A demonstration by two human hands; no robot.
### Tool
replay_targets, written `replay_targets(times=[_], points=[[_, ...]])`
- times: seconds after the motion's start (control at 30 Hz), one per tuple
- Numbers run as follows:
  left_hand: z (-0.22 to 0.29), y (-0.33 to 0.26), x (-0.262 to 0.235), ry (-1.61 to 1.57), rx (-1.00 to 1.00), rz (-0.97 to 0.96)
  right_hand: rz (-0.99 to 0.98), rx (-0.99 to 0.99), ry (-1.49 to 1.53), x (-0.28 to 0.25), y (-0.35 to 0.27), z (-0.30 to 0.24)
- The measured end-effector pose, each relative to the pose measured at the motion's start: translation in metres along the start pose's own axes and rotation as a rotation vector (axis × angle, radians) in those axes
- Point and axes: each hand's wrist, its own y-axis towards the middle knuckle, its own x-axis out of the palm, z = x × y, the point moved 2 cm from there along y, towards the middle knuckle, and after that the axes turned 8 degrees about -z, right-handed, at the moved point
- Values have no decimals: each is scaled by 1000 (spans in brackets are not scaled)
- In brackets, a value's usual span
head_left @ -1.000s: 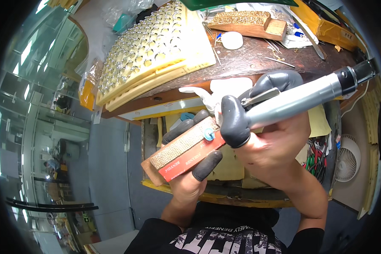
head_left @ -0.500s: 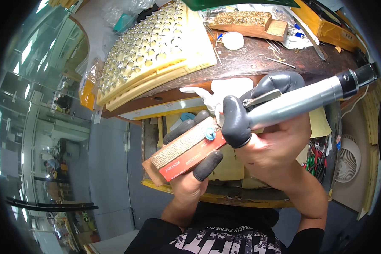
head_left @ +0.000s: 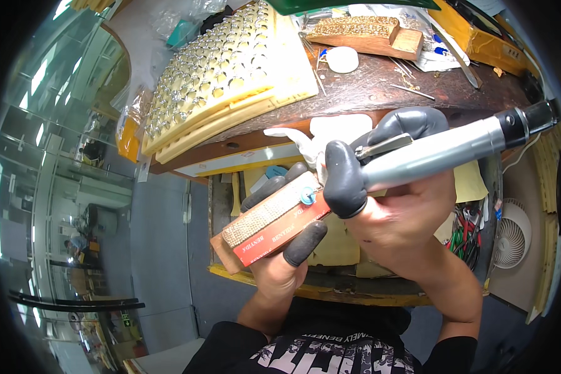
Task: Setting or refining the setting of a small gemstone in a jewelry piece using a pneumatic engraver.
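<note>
Your left hand (head_left: 280, 262) grips red block (head_left: 271, 223); right hand (head_left: 399, 218) grips grey rotary tool (head_left: 436, 153); tool tip hidden behind fingers.

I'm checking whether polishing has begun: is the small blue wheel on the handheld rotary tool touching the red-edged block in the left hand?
Touching. In the head view the blue wheel sits directly on the top corner of the block, no gap visible.

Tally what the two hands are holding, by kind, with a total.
Grey rotary handpiece, in the right hand: 1
Red-edged block topped with a metal strip, in the left hand: 1
Total: 2
</note>
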Motion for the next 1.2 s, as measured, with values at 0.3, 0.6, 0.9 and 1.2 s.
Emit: replay_targets(times=[0.3,0.6,0.9,1.2], points=[[-1,-2,-1,-11,35,18,-8,-17,18,1,0,1],[-1,-2,-2,-13,50,-7,19,-62,26,2,1,1],[-2,0,0,-41,103,-50,20,-23,13,3,1,0],[-1,-2,-1,0,28,39,-18,-53,-26,1,0,2]])
